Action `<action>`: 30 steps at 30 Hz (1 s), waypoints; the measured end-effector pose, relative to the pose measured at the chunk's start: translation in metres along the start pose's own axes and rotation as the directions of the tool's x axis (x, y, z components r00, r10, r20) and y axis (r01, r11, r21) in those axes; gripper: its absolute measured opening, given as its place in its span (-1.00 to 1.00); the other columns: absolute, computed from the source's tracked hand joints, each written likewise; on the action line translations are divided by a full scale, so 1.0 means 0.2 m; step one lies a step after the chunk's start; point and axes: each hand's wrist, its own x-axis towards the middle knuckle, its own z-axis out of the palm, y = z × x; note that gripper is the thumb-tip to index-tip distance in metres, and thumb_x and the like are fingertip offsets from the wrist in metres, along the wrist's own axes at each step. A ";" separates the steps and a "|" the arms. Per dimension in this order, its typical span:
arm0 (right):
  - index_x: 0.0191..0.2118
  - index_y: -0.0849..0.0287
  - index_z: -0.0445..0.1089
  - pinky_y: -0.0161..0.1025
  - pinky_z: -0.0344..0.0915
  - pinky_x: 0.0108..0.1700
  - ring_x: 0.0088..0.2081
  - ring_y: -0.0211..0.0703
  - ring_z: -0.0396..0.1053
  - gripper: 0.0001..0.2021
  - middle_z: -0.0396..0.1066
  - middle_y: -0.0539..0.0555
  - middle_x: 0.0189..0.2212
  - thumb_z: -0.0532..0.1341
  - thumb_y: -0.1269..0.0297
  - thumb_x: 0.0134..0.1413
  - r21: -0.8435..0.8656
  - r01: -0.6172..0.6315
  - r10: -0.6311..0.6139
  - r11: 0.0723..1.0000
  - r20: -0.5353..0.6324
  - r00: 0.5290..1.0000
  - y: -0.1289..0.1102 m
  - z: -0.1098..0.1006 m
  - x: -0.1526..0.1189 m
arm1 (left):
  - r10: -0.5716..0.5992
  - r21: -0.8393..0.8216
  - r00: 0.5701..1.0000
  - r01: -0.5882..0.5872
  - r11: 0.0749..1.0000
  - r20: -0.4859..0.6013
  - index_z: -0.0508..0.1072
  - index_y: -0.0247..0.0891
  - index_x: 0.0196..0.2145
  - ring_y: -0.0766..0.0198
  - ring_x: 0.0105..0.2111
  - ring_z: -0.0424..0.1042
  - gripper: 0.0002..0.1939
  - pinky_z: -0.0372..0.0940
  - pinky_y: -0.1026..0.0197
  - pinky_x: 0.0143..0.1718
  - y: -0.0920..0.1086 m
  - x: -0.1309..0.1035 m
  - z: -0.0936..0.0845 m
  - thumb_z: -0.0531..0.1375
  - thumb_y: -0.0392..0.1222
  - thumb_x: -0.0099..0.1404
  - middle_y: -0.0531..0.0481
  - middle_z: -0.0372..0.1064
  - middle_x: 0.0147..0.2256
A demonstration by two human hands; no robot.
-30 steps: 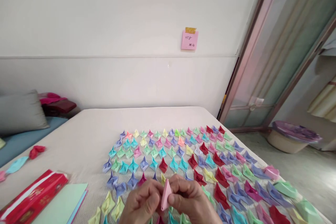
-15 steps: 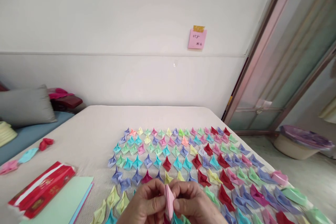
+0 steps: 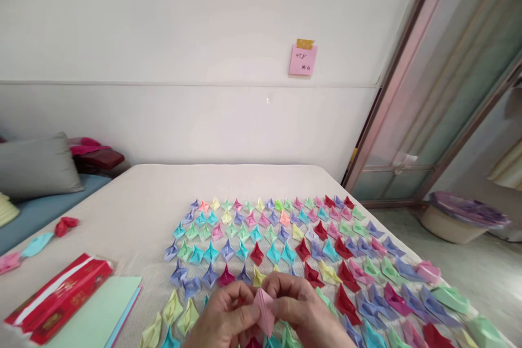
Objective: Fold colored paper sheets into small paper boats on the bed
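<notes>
In the head view, the pink paper (image 3: 266, 314) now shows a wider, diamond-shaped face with a crease running down its middle; in the earlier frame it stands more edge-on, as a narrow wedge with its layered edges showing. It stays between the two hands at the lower middle of the view. The background sits slightly farther left in the picture than before, while the rows of paper boats (image 3: 256, 254) keep the same arrangement on the desk (image 3: 130, 204).

The left hand (image 3: 228, 312) is nearly closed, its thumb and curled fingers pinching the left edge of the pink paper. The right hand (image 3: 304, 310) is also nearly closed, with its thumb against the paper's right side and its fingers bent behind. The paper lies directly between the two thumbs, touching both hands, and its upper point rises just above the thumb tips. It is held upright over the boats, some of which the hands hide.

A red packet (image 3: 61, 299) lies on the desk to the left of the hands, beside a stack of coloured sheets (image 3: 95, 310) with pale green on top. Yellow boats (image 3: 172, 309) lie between that stack and the left hand.
</notes>
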 end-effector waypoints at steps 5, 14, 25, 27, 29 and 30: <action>-0.55 0.16 0.32 -0.29 0.11 -0.44 -0.55 -0.25 0.26 -0.77 0.38 -0.07 -0.67 0.40 0.28 -0.17 -0.023 0.124 -0.125 0.992 -0.104 0.987 0.02 0.06 0.00 | 0.404 0.490 0.905 -0.294 0.821 -0.134 0.47 -0.29 -0.60 0.25 -0.36 0.38 -0.68 0.26 0.28 -0.35 0.00 0.00 0.02 0.39 -0.02 0.08 0.00 0.32 -0.34; -0.45 0.12 0.35 -0.26 0.17 -0.36 -0.45 -0.23 0.22 -0.83 0.29 -0.12 -0.53 0.24 0.54 -0.20 -0.252 0.338 -0.396 0.907 -0.229 0.889 0.01 0.09 -0.04 | 0.429 0.437 0.880 -0.310 0.845 -0.205 0.36 -0.12 -0.18 0.22 -0.47 0.49 -0.61 0.38 0.23 -0.39 -0.08 -0.01 0.04 0.36 0.03 0.12 0.00 0.55 -0.44; -0.40 0.12 0.29 -0.27 0.13 -0.39 -0.47 -0.25 0.23 -0.84 0.28 -0.11 -0.55 0.33 0.31 -0.03 -0.279 0.223 -0.280 0.934 -0.183 0.942 -0.01 0.13 -0.05 | 0.391 0.594 0.914 -0.254 0.763 -0.111 0.52 -0.26 -0.45 0.21 -0.47 0.38 -0.62 0.28 0.24 -0.39 -0.02 -0.02 0.05 0.22 0.13 0.23 -0.01 0.43 -0.53; -0.37 0.13 0.29 -0.28 0.10 -0.42 -0.49 -0.27 0.23 -0.81 0.30 -0.12 -0.56 0.33 0.36 -0.09 -0.242 0.167 -0.209 0.956 -0.160 0.965 0.01 0.12 -0.03 | 0.344 0.543 0.927 -0.214 0.812 -0.149 0.55 -0.27 -0.47 0.24 -0.50 0.35 -0.63 0.23 0.26 -0.43 0.01 -0.03 0.05 0.26 0.13 0.18 0.00 0.44 -0.57; -0.38 0.15 0.28 -0.32 0.04 -0.47 -0.53 -0.31 0.19 -0.77 0.31 -0.14 -0.60 0.34 0.40 -0.20 -0.216 0.098 -0.128 0.972 -0.133 0.983 0.03 0.11 -0.01 | 0.277 0.473 0.943 -0.161 0.866 -0.185 0.57 -0.29 -0.48 0.27 -0.53 0.34 -0.63 0.20 0.28 -0.45 0.03 -0.03 0.06 0.30 0.11 0.14 0.01 0.45 -0.59; -0.38 0.16 0.28 -0.33 0.01 -0.49 -0.56 -0.33 0.17 -0.76 0.31 -0.15 -0.62 0.33 0.42 -0.25 -0.208 0.072 -0.100 0.975 -0.125 0.987 0.04 0.11 0.00 | 0.255 0.453 0.946 -0.143 0.880 -0.199 0.57 -0.30 -0.49 0.29 -0.54 0.32 -0.63 0.19 0.29 -0.46 0.04 -0.03 0.06 0.32 0.11 0.12 0.03 0.43 -0.60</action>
